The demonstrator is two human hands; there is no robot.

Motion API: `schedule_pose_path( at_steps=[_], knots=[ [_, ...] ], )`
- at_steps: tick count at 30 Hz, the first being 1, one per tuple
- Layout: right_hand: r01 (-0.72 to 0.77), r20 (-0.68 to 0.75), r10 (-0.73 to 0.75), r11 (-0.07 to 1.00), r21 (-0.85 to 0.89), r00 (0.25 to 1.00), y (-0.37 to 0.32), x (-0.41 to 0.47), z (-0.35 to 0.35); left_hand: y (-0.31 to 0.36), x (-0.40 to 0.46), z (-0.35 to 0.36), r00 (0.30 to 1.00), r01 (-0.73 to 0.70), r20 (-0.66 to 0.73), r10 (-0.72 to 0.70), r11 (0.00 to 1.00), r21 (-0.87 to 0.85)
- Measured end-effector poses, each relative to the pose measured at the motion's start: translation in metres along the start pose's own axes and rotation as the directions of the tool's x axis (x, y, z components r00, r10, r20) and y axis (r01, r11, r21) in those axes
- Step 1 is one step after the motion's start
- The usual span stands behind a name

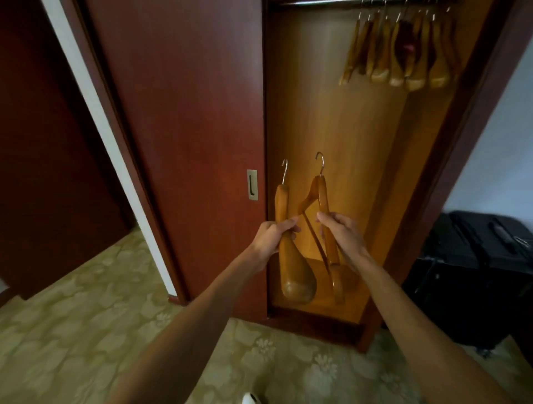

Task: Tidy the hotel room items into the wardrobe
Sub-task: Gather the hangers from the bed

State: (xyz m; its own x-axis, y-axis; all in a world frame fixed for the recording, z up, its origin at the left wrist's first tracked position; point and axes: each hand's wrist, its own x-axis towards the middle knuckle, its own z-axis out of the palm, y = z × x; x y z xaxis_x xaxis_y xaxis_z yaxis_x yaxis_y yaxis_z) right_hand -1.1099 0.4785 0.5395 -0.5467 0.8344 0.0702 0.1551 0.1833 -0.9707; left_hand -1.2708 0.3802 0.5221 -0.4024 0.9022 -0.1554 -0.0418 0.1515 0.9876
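The left hand (272, 235) grips a thick, honey-coloured wooden coat hanger (290, 259), fingers curled round its upper arm. That hanger is seen nearly edge-on: its long axis runs close to vertical, its metal hook points up and its broad rounded shoulder end hangs lowest. The right hand (340, 233) holds a second wooden hanger with a trouser bar (321, 202), pinching one of its arms between thumb and fingers. This one also stands upright, hook at the top, one arm running down past the hand and the thin bar slanting across between the two hands. The hands are near each other but not touching.

Both hangers are held in front of the open wardrobe compartment with light wood lining (346, 138), low in its opening. High up, a row of matching wooden hangers (403, 54) hangs from the metal rail (323, 2). The dark red-brown sliding door (178, 115) stands to the left, a black suitcase (476, 259) on the patterned pale green carpet (86, 317) to the right.
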Motion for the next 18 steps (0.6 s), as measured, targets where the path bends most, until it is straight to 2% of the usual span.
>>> schedule_pose_path(
  at_steps=[6, 9, 13, 18],
  knots=[
    [-0.038, -0.112, 0.036, 0.999, -0.014, 0.993, -0.018, 0.135, 0.024, 0.048, 0.15, -0.042, 0.996, -0.026, 0.084, 0.023, 0.999, 0.029],
    [-0.039, -0.192, 0.034, 0.999, -0.023, 0.981, -0.037, 0.191, 0.025, 0.089, 0.212, -0.051, 0.99, -0.076, 0.117, 0.077, 0.997, -0.012],
    [0.009, -0.26, -0.009, 1.0, -0.002, 0.966, -0.065, 0.263, 0.025, 0.148, 0.282, -0.064, 0.975, -0.167, 0.138, 0.175, 0.984, -0.07],
    [0.143, -0.311, -0.129, 0.99, 0.022, 0.942, -0.105, 0.343, 0.019, 0.218, 0.345, -0.076, 0.944, -0.289, 0.15, 0.293, 0.956, -0.047]
  ],
)
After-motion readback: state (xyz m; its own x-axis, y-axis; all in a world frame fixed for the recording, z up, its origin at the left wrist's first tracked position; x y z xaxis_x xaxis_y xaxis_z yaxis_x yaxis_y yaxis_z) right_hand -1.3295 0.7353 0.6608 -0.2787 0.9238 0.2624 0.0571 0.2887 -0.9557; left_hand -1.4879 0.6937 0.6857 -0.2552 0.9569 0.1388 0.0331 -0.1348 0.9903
